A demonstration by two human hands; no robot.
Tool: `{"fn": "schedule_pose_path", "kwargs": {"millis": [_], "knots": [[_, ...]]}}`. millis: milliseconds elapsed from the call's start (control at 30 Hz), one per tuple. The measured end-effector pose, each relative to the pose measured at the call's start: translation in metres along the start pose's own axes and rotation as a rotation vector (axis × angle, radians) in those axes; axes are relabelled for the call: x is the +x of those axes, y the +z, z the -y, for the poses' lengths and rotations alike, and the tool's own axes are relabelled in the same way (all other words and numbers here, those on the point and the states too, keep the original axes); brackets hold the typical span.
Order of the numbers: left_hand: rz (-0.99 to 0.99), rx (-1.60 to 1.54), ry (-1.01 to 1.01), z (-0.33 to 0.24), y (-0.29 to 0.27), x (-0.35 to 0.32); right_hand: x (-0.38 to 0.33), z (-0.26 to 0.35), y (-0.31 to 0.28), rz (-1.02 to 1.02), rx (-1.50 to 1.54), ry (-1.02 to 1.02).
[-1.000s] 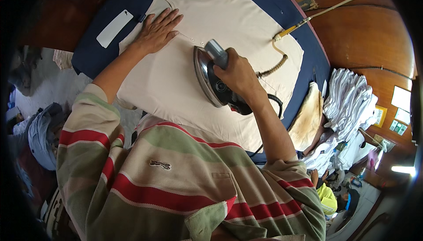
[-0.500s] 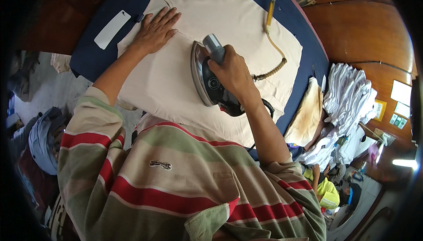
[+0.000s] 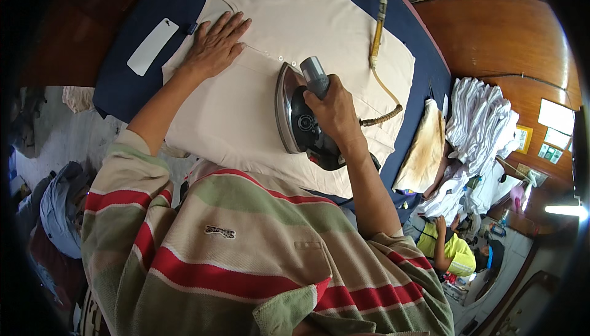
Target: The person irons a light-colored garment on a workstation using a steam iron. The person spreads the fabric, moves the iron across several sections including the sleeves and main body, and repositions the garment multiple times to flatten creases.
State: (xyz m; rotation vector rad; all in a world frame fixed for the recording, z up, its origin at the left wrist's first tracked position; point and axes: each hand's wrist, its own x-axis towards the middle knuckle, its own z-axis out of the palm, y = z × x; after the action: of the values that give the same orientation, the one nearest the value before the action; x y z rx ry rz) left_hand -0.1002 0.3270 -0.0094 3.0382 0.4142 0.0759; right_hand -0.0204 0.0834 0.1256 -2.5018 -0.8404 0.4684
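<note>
A cream button-up shirt (image 3: 239, 111) lies spread over a dark blue padded table (image 3: 120, 87). My left hand (image 3: 215, 46) rests flat on it near the collar end, fingers stretched out. My right hand (image 3: 332, 108) is wrapped around the handle of a black and grey iron (image 3: 301, 118), whose metal soleplate sits on the shirt. Small pale buttons show just beyond the iron's tip. From the iron's rear a hose (image 3: 382, 116) with a spiral sleeve runs up to a yellowish tube (image 3: 377, 35).
A white card tag (image 3: 152, 47) lies on the table at left. A scorched cream pad (image 3: 423, 151) is at the right edge, beside a heap of white garments (image 3: 480, 118). A person in a yellow top (image 3: 452, 251) sits lower right. Dark clothes (image 3: 61, 213) are piled at lower left.
The iron in my right hand has slid a little to the right and toward me, uncovering buttons on the shirt. My left hand stays flat in about the same place.
</note>
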Motion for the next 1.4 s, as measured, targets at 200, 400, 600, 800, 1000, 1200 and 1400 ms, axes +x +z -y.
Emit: {"fn": "schedule_pose_path", "kwargs": {"millis": [200,400,600,800,1000,1200,1400], "knots": [[-0.018,0.075,0.024,0.0,0.008,-0.001,-0.01,0.001,0.0,0.226,-0.015,-0.034],[-0.064,0.1,0.014,0.01,0.024,0.001,-0.06,0.025,0.009,0.545,-0.101,-0.313],[-0.029,0.162,-0.024,0.009,0.021,-0.001,-0.065,-0.056,-0.036,0.252,-0.065,0.048],[0.007,0.144,-0.021,0.001,0.016,0.007,-0.103,-0.215,-0.106,0.021,0.018,0.246],[0.123,0.136,-0.072,-0.008,-0.007,0.003,-0.114,-0.212,-0.11,0.078,-0.022,0.184],[-0.143,0.04,0.088,-0.053,-0.021,0.003,-0.085,-0.186,-0.127,-0.02,0.052,0.08],[-0.161,-0.319,0.627,-0.214,0.003,-0.005,-0.03,-0.18,-0.154,0.09,-0.16,0.023]]}}
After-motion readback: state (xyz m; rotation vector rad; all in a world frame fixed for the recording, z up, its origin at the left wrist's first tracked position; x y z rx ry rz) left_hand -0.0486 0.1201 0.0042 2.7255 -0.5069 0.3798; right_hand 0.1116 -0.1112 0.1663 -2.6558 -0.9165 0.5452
